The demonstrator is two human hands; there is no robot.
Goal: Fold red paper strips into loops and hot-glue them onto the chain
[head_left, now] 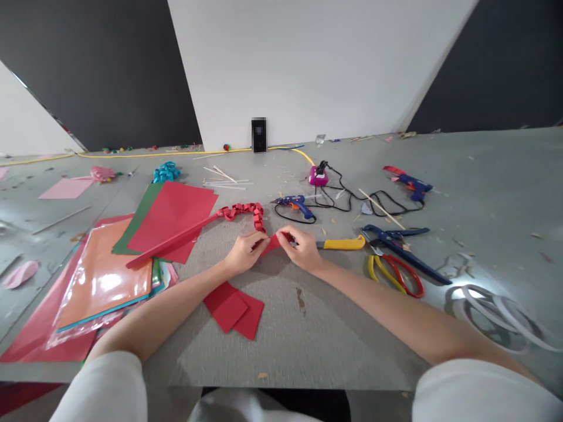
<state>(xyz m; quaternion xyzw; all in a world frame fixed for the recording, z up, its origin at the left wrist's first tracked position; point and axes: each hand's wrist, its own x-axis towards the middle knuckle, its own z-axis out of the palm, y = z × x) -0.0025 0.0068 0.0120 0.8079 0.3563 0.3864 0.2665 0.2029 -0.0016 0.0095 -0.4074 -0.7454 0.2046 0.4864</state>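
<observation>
Between my two hands is a small red paper piece (pixel 271 243), pinched at both ends just above the table. My left hand (pixel 247 251) closes its thumb and fingers on the left end, and my right hand (pixel 299 248) pinches the right end. Just beyond the left fingers lies a folded red paper chain (pixel 241 210), joined to a long red strip that runs down to the left. Nearer my body, two red paper rectangles (pixel 235 310) overlap on the table, partly behind my left forearm.
A blue glue gun (pixel 299 205) lies beyond my hands, and another glue gun (pixel 413 186) is at back right. A yellow-handled knife (pixel 343 243), scissors (pixel 398 275) and blue pliers-like tool (pixel 404 249) are right. Red sheets (pixel 171 217) and an orange packet (pixel 105 275) are left.
</observation>
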